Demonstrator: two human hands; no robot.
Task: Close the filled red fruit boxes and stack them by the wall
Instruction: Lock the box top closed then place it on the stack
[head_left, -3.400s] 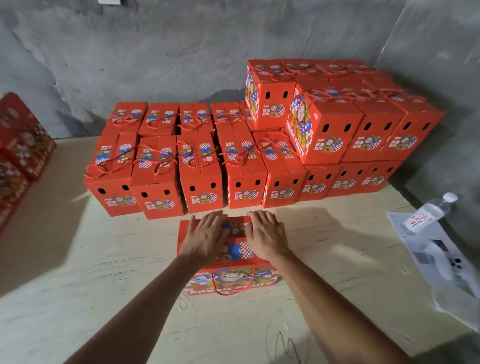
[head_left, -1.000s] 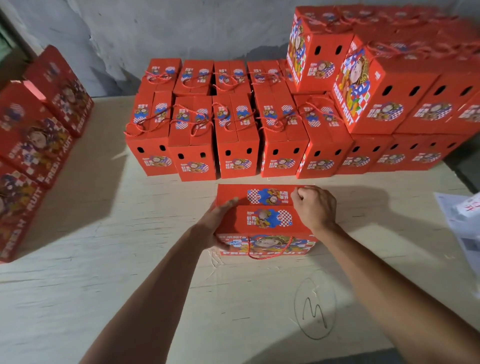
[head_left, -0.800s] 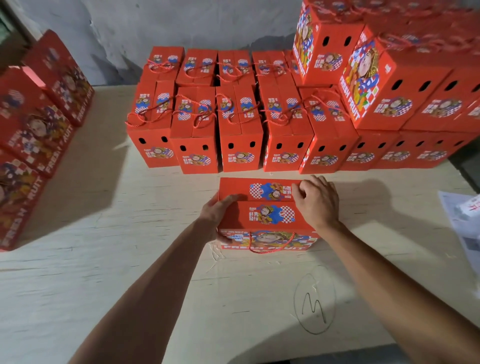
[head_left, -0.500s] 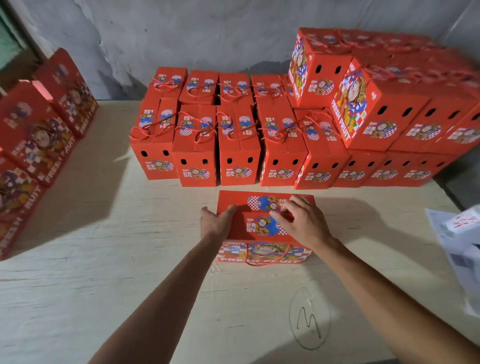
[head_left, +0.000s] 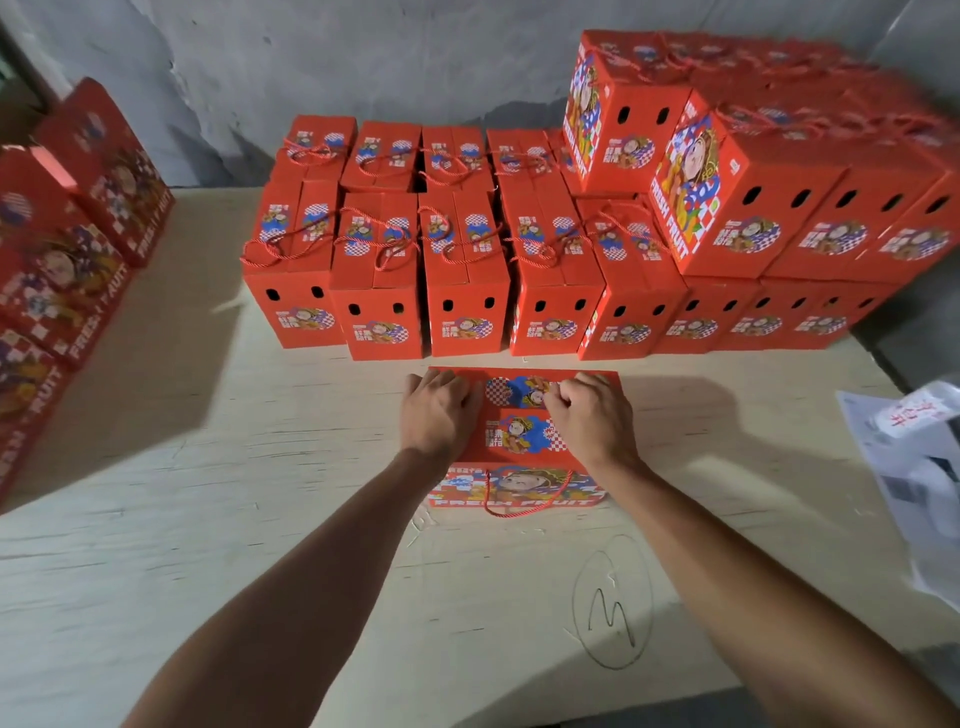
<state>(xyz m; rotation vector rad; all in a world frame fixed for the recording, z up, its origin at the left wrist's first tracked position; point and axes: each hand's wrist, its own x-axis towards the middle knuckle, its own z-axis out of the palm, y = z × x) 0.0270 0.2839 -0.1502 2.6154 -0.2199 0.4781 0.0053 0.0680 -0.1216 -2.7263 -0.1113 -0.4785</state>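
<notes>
Nearest on the pale wooden desk (head_left: 156, 545) is a hand-drawn pen loop (head_left: 613, 603), lying just short of the work.

The red fruit box (head_left: 519, 441) in hand lies near centre, its red cord handle (head_left: 524, 499) drooping over the near printed face. The left hand (head_left: 436, 415) rests on the left part of the top, fingers laid forward and close together. The right hand (head_left: 592, 421) sits on the right part with fingers curled down at the flap edge; whether it pinches the flap or only presses with the knuckles I cannot tell.

Risks, as judged:
- The flaps may spring up once pressure comes off — the tuck does not look confirmed.
- The loose cord could catch under the box or between flaps when it is lifted.
- Uneven pressing could crease the lid or bruise the contents.
- Placing it on the taller stack would risk toppling if it is set off-square.

Beyond it, closed boxes (head_left: 467, 275) stand in tight rows, touching side to side, running back to the grey wall (head_left: 415, 62). At far right a taller stack (head_left: 753, 197) rises two layers high. At left, more red boxes (head_left: 67, 260) lean in a pile. At the right edge lie white papers (head_left: 914, 467).

Lighting is dim, and the wall plaster is patchy.
</notes>
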